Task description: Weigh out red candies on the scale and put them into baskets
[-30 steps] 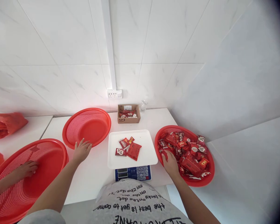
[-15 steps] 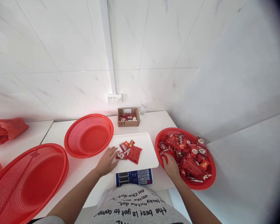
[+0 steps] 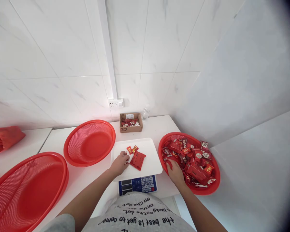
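Note:
My left hand [image 3: 120,163] is closed over the left part of a white scale tray [image 3: 151,164], gripping small snack packets [image 3: 127,158] mostly hidden by its fingers. Beside it on the tray lie a larger flat red packet [image 3: 138,160] and two small red-and-yellow packets [image 3: 132,149]. At the left side of a red basket [image 3: 160,146] heaped with red snack packets [image 3: 195,167], my right hand [image 3: 176,172] has its fingers curled, with a bit of red wrapper showing between thumb and forefinger.
The blue scale keypad [image 3: 137,185] sits below the tray. Two red mesh baskets [image 3: 91,143] stand to the left. Behind the tray are a cardboard box [image 3: 131,129] of packets and a clear plastic item [image 3: 145,113]. A red bag [image 3: 12,138] lies far left.
My left hand has moved right over the tray and closed on small packets that lay there. My right hand stays at the basket. The view has shifted slightly.

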### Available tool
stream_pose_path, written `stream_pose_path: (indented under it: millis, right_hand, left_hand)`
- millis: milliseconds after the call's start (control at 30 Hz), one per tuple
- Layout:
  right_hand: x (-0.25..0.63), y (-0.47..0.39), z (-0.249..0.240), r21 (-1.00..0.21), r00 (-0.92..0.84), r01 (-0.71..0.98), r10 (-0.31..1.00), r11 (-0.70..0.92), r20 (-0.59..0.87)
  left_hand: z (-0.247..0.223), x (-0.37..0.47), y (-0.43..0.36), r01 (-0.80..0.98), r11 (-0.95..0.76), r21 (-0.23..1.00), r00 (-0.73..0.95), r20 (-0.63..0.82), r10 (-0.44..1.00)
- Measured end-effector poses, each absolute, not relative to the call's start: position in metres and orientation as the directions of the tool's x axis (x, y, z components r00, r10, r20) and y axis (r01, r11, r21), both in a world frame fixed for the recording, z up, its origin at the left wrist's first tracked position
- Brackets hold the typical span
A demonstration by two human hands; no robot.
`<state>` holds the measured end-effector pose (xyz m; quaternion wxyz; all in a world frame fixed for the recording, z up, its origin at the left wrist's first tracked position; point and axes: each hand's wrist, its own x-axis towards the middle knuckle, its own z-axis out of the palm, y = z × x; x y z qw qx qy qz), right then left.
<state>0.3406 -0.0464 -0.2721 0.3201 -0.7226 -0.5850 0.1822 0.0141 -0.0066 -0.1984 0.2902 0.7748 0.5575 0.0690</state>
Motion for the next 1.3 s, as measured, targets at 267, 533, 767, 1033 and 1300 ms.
stream_pose_path:
  millis: [267,533,767,1033,1300]
  right_hand:
    - [0.342,-0.047,-0.274,-0.689,0.246,0.712,0.967,-0.134,0.065]
    - [0.342,-0.046,-0.274,-0.698,0.254,0.704,0.964,-0.129,0.078]
    - [0.341,-0.046,-0.271,-0.684,0.255,0.715,0.965,-0.142,0.065]
    - [0.344,-0.046,-0.279,-0.680,0.270,0.716,0.961,-0.157,0.062]
    - [0.346,-0.045,-0.281,-0.691,0.274,0.707,0.959,-0.150,0.072]
  left_hand:
    - [-0.170,-0.031,0.011,0.825,-0.137,0.549,0.079,0.127,0.989]
    - [-0.160,-0.043,0.032,0.970,0.155,0.187,-0.140,-0.090,0.986]
    - [-0.197,0.063,0.013,0.879,-0.194,0.436,0.316,-0.226,0.921]
    - [-0.216,0.076,0.011,0.883,-0.281,0.375,0.379,-0.218,0.900]
    - [-0.217,0.080,-0.006,0.814,-0.307,0.494,0.408,-0.109,0.907]
